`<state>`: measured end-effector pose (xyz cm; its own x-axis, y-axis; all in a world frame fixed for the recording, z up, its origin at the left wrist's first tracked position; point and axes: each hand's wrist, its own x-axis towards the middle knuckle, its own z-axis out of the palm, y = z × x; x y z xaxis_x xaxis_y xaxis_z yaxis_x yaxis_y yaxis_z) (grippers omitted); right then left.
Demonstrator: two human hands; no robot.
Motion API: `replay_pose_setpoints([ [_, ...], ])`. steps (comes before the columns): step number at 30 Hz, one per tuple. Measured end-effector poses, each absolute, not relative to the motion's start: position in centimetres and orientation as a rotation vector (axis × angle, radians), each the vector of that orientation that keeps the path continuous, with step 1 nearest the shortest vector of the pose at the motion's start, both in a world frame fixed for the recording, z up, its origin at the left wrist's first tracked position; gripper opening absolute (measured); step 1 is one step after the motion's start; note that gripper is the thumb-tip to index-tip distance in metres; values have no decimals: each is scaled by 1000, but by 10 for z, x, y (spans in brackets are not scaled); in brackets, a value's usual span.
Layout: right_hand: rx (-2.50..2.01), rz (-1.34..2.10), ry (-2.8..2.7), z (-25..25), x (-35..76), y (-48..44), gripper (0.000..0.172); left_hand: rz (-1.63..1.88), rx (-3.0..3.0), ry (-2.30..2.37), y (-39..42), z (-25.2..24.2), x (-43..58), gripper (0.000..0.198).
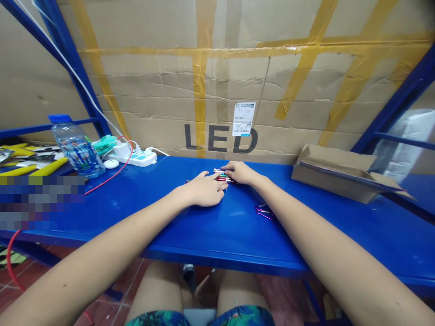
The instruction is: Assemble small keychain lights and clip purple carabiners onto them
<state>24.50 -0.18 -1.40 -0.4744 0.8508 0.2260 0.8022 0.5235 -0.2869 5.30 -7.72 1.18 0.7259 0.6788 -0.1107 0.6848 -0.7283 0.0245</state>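
Observation:
Several coloured carabiners (223, 179), with purple, green and red among them, lie in a tight row on the blue table. My left hand (207, 190) rests over the near left side of that row, its fingers stretched out and apart. From the far right, my right hand (242, 173) grips the row's end with bent fingers, which hide part of it. Beside my right forearm, closer to the front edge, lie loose carabiners (264, 212), one of them purple. A small dark bit shows just left of my left hand, too little to name.
An open cardboard box (335, 174) stands at the right. On the left are a water bottle (77, 147), a white power strip (136, 157) with plugs, a red cable (113, 175) and yellow-handled tools (50, 166). A large cardboard panel (163, 90) backs the blue table (210, 235).

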Motion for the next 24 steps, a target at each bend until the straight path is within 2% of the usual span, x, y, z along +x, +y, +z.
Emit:
replay_pose_setpoints([
  [4, -1389, 219, -2399, -14, 246, -3, 37, -67, 2865, 1130, -78, 15, 54, 46],
  [10, -1385, 214, -2372, -12, 247, -3, 41, 471, 2873, 1268, -68, 24, 48, 40],
  [14, -1411, 183, -2347, -12, 250, -1, 39, 627, 2769, 1439, -49, 27, 29, 34],
  [17, -1406, 130, -2308, -8, 254, -1, 37, 505, 2669, 1672, -36, 29, 11, 25],
  [24, -1381, 24, -2282, 15, 248, -16, 33, 71, 2509, 1805, -32, 42, -9, 27],
])
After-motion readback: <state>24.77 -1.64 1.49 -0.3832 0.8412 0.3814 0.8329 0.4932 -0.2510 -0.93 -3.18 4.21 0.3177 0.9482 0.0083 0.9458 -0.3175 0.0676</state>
